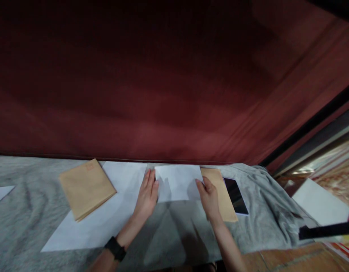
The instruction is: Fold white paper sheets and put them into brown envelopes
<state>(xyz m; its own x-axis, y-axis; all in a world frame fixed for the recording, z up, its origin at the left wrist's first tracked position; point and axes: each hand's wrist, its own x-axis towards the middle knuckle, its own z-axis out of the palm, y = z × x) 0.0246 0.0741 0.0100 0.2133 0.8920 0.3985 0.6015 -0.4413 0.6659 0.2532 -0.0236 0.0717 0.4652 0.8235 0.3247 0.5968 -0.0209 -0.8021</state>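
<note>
A white sheet of paper (178, 181), possibly folded, lies between my two hands on the grey cloth. My left hand (147, 194) rests at its left edge, fingers stretched out. At the right edge my right hand (208, 194) has its fingers closed on the paper, thumb on top. Under and beyond my right hand lies a brown envelope (226, 204). Larger white paper (86, 232) spreads out left of my left hand. On top of it sits a small stack of brown envelopes (88, 189).
A dark-screened phone (235, 196) lies right of the brown envelope. A corner of white paper (1, 193) shows at the far left. Behind the grey cloth (174, 234) rises a dark red panel (163, 113). A white board-like item (321, 202) stands at the right.
</note>
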